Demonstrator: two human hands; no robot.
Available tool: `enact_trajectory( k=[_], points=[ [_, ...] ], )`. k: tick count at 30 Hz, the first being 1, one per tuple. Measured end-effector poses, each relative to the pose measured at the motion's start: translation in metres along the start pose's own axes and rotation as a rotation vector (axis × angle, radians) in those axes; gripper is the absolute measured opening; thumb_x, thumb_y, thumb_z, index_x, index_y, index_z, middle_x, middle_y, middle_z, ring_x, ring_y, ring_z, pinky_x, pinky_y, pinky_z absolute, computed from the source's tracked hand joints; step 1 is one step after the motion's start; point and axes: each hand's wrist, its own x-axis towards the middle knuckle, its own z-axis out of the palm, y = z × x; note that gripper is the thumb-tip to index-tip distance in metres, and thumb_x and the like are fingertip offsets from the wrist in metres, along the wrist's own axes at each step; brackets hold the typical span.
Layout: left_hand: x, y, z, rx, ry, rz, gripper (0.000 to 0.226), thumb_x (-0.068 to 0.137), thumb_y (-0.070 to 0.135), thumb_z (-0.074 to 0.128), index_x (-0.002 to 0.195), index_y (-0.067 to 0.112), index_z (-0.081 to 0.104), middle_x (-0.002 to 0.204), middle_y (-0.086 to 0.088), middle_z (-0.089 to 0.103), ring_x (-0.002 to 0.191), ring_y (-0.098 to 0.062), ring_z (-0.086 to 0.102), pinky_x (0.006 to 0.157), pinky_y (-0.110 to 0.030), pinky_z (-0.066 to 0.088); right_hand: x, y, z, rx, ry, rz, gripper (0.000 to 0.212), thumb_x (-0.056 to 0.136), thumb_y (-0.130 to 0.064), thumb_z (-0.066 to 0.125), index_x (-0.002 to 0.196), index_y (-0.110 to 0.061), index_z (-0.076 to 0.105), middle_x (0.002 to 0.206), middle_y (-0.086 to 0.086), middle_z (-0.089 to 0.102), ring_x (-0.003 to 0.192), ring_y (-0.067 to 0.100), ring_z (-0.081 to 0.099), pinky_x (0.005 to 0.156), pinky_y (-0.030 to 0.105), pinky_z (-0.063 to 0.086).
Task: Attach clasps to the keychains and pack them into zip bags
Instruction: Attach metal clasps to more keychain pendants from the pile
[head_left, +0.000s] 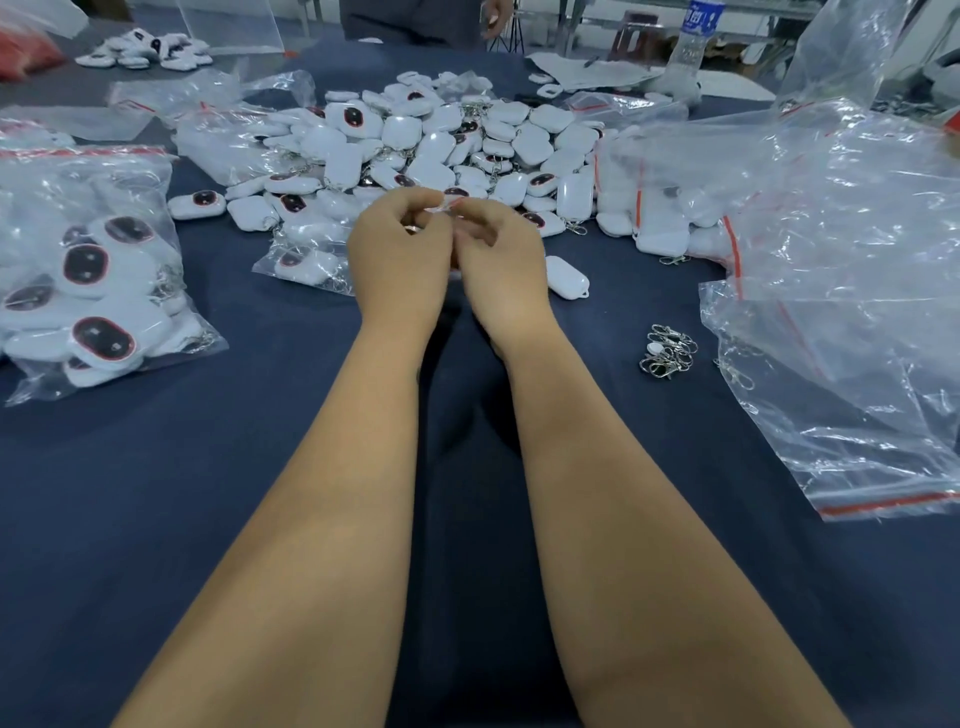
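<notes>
At your far left lies a filled zip bag (88, 270) of keychains. Your left hand (400, 254) and right hand (498, 254) meet at centre, fingers curled, pinching a small zip bag (451, 203) with a red strip (contents hidden). Behind them sits the keychain pile (441, 145). Loose clasps (667, 352) lie right, beside empty bags (841, 291).

Open blue desk (260, 493) lies at six and seven o'clock. A heap of keychains (431, 150) blocks twelve, a filled bag (88, 280) nine, loose bags (852, 291) three, clasps (668, 352) between.
</notes>
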Motion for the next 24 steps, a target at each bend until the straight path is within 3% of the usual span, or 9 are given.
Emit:
enact_trajectory(
  k=[2,5,7,10,12,15,17,22,24],
  points=[
    [0.002,-0.003,-0.001,-0.003,0.028,-0.076,0.022,0.086,0.011,0.056,0.097,0.023,0.070,0.087,0.011,0.067,0.074,-0.003,0.058,0.068,-0.015,0.046,0.001,-0.001,-0.005,-0.096,0.143,-0.021,0.029,0.092,0.002,0.047,0.108,-0.011,0.067,0.105,0.003,0.070,0.100,0.018,0.066,0.088,0.028,0.052],
    [0.007,-0.002,-0.007,-0.192,0.209,-0.229,0.024,0.089,0.007,0.049,0.099,0.023,0.063,0.095,0.002,0.068,0.080,-0.013,0.059,0.076,-0.029,0.052,0.004,0.001,-0.018,-0.516,0.333,-0.048,0.033,0.089,-0.005,0.048,0.113,-0.017,0.065,0.119,0.000,0.061,0.112,0.019,0.053,0.092,0.027,0.040],
    [0.010,0.000,-0.011,-0.387,0.399,-0.276,0.023,0.091,0.004,0.044,0.105,0.021,0.053,0.086,0.003,0.059,0.071,-0.010,0.055,0.066,-0.022,0.049,0.005,0.004,-0.026,-0.812,0.370,0.038,0.033,0.086,-0.013,0.051,0.119,-0.017,0.058,0.126,0.006,0.052,0.117,0.026,0.044,0.096,0.033,0.032],
    [0.008,0.007,-0.015,-0.494,0.563,-0.172,0.022,0.091,-0.001,0.038,0.100,0.018,0.044,0.072,0.006,0.045,0.053,0.002,0.044,0.055,-0.011,0.040,0.003,0.006,-0.027,-1.020,0.300,0.172,0.036,0.085,-0.017,0.053,0.121,-0.012,0.049,0.127,0.011,0.048,0.118,0.032,0.041,0.099,0.037,0.032],
    [0.003,0.011,-0.014,-0.472,0.567,-0.051,0.023,0.089,-0.005,0.037,0.097,0.016,0.042,0.075,0.005,0.042,0.055,0.004,0.042,0.061,-0.010,0.041,0.003,0.004,-0.028,-0.982,0.295,0.134,0.035,0.086,-0.012,0.051,0.121,-0.011,0.050,0.122,0.009,0.054,0.114,0.030,0.046,0.097,0.035,0.038],
    [-0.001,0.010,-0.008,-0.359,0.432,0.071,0.026,0.088,-0.005,0.041,0.092,0.020,0.044,0.079,0.006,0.045,0.059,0.007,0.043,0.064,-0.009,0.040,0.006,0.003,-0.033,-0.451,0.349,0.117,0.031,0.087,-0.003,0.045,0.114,-0.012,0.057,0.092,-0.009,0.060,0.079,0.007,0.054,0.065,0.015,0.043],
    [-0.002,0.006,-0.004,-0.226,0.266,0.108,0.031,0.088,-0.001,0.044,0.084,0.029,0.046,0.081,0.010,0.049,0.062,0.006,0.044,0.062,-0.009,0.039,0.008,0.002,-0.035,-0.172,0.393,0.120,0.027,0.088,-0.001,0.046,0.105,-0.013,0.062,0.089,-0.007,0.060,0.066,0.003,0.049,0.054,0.012,0.039],
    [0.000,-0.009,0.003,0.214,-0.215,0.034,0.037,0.088,-0.001,0.041,0.087,0.023,0.069,0.075,0.011,0.058,0.053,0.002,0.047,0.050,-0.011,0.033,0.009,0.000,-0.036,0.115,0.464,0.078,0.029,0.084,0.008,0.050,0.098,-0.010,0.067,0.087,0.002,0.067,0.067,0.008,0.056,0.055,0.014,0.044],
    [-0.003,-0.010,0.005,0.316,-0.279,0.039,0.041,0.086,-0.003,0.040,0.097,0.016,0.074,0.083,0.003,0.065,0.063,-0.005,0.050,0.056,-0.017,0.036,0.011,0.001,-0.040,0.090,0.548,0.056,0.038,0.087,0.006,0.048,0.120,-0.007,0.061,0.107,0.006,0.065,0.085,0.014,0.061,0.071,0.021,0.050]
  ],
)
